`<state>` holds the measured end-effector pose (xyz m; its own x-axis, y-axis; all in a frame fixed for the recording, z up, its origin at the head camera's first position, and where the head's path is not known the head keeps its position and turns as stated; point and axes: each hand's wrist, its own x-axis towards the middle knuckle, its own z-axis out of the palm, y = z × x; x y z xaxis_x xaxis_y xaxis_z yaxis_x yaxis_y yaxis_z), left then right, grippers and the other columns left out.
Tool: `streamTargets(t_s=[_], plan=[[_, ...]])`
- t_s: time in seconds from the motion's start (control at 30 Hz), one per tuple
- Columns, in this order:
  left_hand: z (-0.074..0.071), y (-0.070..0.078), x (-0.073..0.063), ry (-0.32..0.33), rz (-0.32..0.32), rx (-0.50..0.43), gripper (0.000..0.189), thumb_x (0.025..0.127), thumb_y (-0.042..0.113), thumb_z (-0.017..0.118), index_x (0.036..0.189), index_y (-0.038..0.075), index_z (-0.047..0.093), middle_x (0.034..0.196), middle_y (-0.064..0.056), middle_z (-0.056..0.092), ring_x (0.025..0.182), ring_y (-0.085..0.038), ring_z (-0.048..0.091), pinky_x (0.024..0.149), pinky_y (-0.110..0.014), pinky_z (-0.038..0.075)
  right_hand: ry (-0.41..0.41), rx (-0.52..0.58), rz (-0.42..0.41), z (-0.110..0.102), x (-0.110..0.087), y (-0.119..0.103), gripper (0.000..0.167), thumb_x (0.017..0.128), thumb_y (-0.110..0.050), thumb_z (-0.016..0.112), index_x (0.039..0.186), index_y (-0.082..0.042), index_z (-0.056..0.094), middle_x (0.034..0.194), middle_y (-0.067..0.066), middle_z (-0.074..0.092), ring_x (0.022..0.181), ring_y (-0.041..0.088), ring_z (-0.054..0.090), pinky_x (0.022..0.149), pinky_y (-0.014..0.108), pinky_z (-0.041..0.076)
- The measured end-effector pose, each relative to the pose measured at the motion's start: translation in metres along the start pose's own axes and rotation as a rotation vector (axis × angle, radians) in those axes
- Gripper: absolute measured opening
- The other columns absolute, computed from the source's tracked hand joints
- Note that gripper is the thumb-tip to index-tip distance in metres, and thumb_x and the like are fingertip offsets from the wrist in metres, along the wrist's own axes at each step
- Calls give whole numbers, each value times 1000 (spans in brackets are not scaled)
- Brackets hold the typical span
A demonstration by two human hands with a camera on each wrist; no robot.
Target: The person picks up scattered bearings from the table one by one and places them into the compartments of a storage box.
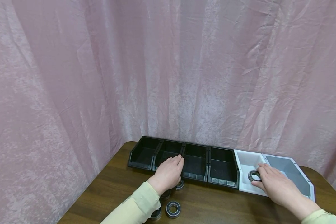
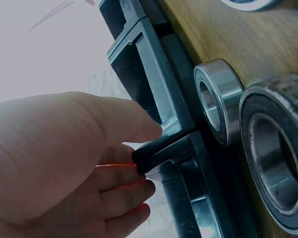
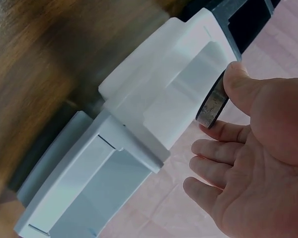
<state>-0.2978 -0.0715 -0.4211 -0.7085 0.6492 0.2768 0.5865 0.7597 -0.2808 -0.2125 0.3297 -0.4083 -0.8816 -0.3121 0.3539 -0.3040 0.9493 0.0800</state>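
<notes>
My right hand (image 1: 278,184) pinches a ball bearing (image 1: 254,176) between thumb and index finger over the white bin (image 1: 244,186). In the right wrist view the bearing (image 3: 212,106) shows edge-on, its metal rim between those two fingers, while the other fingers spread loosely. At the row of black bins, my left hand (image 1: 169,173) grips the divider of a black bin (image 2: 161,94), thumb on one side and fingers on the other. Just below it in the head view, several more bearings (image 1: 173,209) lie on the wooden table, some partly hidden by the left wrist and sleeve.
Several black bins (image 1: 223,181) stand side by side along the back of the table (image 1: 210,207). The white bin and a grey bin (image 1: 295,172) continue this row at the right. A pink curtain (image 1: 190,77) hangs behind the table.
</notes>
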Motion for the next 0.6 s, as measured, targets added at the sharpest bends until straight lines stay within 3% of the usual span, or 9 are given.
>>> streamTargets(t_s=[0.6], plan=[[2,0,0,4,-1,-5,57,103,26,78,152,2,63,156,-15,63,140,-24,65,120,-38,49,-102,-4,79,7,10,12,48,99,-29,82,114,12,61,134,45,62,131,64,57,109,71,48]])
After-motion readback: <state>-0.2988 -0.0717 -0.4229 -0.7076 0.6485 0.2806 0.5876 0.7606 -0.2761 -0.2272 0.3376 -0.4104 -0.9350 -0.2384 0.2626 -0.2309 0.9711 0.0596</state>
